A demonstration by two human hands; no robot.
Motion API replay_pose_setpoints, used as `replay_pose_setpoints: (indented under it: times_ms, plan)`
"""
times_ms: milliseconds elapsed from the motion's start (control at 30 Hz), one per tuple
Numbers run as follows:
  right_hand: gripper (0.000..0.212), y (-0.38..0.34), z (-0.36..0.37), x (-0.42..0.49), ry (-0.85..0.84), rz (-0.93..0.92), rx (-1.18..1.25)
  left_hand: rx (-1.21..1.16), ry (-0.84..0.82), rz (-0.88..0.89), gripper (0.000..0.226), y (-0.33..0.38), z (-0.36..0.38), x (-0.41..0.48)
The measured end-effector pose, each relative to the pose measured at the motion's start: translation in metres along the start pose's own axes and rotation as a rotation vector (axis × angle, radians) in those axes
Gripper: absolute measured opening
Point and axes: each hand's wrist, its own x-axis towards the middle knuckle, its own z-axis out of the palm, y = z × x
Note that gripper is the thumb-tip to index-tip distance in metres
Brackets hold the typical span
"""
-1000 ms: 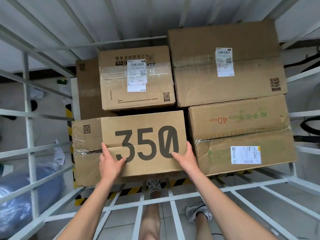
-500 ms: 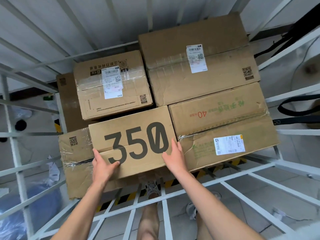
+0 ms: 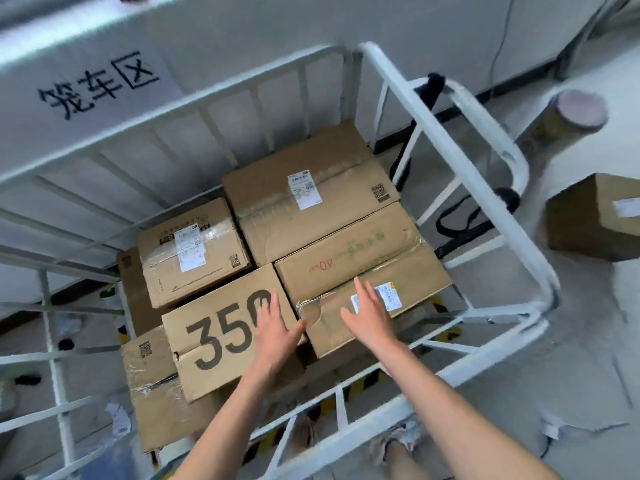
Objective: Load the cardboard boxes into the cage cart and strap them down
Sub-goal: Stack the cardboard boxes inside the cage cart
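Two hands: both spread flat, fingers straight, nothing gripped.
Left hand (image 3: 277, 327): palm down on right end of 350 box (image 3: 214, 337), covering part of the zero.
Right hand (image 3: 369, 315): wide, over green-print box (image 3: 360, 258), partly hiding its white label (image 3: 391, 296); contact unclear.
Cardboard boxes: five visible inside cage cart (image 3: 460, 161), packed close; 350 box atop taped box (image 3: 149, 382).
Outside cart: another box (image 3: 595, 220) on floor, right.
Black strap (image 3: 430, 89): wrapped over right-side top rail.

The cage cart (image 3: 450, 158) is open from above; white bars wall every side; boxes (image 3: 277, 230) pack its floor tightly; a black strap (image 3: 410, 140) hangs far right.
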Motion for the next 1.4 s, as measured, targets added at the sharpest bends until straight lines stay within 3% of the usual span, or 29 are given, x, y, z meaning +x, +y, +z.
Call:
replay_pose_setpoints:
  times_ms: [200,333,667,867,1033,1400]
  plan:
    - [0.073,0.109,-0.155,-0.081,0.222,-0.011,-0.011,0.052,-0.079,0.286,0.088,0.19,0.065,-0.088]
    - [0.072,0.207,-0.236,-0.153,0.387,0.117,0.058,0.097,-0.187,0.472,0.091,0.313,0.128,-0.162]
    - [0.074,0.391,-0.352,-0.245,0.596,0.369,0.259,0.438,-0.378,0.827,0.091,0.503,0.281,-0.269]
    - [0.074,0.477,-0.408,-0.224,0.629,0.427,0.313,0.495,-0.434,0.888,0.089,0.581,0.359,-0.266]
    - [0.073,0.533,-0.488,-0.156,0.615,0.416,0.369,0.501,-0.458,0.834,0.087,0.663,0.425,-0.226]
    - [0.073,0.614,-0.675,-0.048,0.527,0.394,0.452,0.427,-0.471,0.784,0.087,0.898,0.515,-0.16]
